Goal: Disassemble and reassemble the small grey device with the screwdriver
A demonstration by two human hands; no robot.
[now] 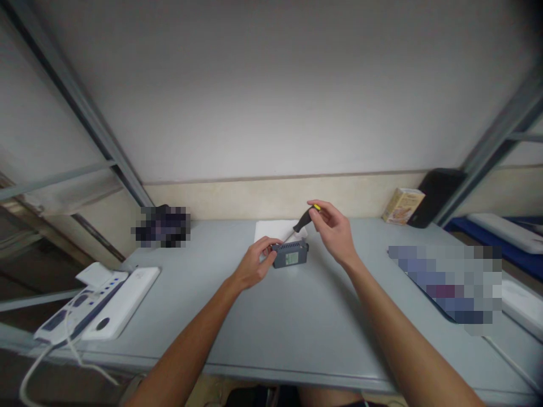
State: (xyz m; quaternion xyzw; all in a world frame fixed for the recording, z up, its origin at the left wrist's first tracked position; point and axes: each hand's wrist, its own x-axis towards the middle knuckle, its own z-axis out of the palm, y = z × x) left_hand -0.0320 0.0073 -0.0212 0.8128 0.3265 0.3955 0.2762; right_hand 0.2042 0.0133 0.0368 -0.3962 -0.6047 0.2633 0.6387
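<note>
Lower left of frame: a white power strip [91,299] on the grey desk [305,328], well apart from the work.

Centre, left side: left hand [255,264], thumb and fingers closed about the left end of a dark box [292,257].

Box: middle of frame, just in front of a white sheet [263,229]. Slots along the top, pale label on the near face. Whether its bottom edge bears fully on the desk, I cannot tell from here. Estimate: stiff shell, light to moderate weight, smooth enough to skid or tip under a sideways push. Best hold: both broad faces near one end, fingers clear of slots and blade. Slots probably the weaker part; avoid squeezing there.

Right of that: screwdriver [303,220], slanting, blade down-left towards the box's top near the left fingers. Tip contact: cannot tell. Handle likely grippy, shank slick and rigid; hold by the handle.

Right hand [335,229]: thumb and fingers clamped on the handle's upper end, by its yellow patch.

Right of frame, against the wall: a yellow carton [401,204], upright.
</note>
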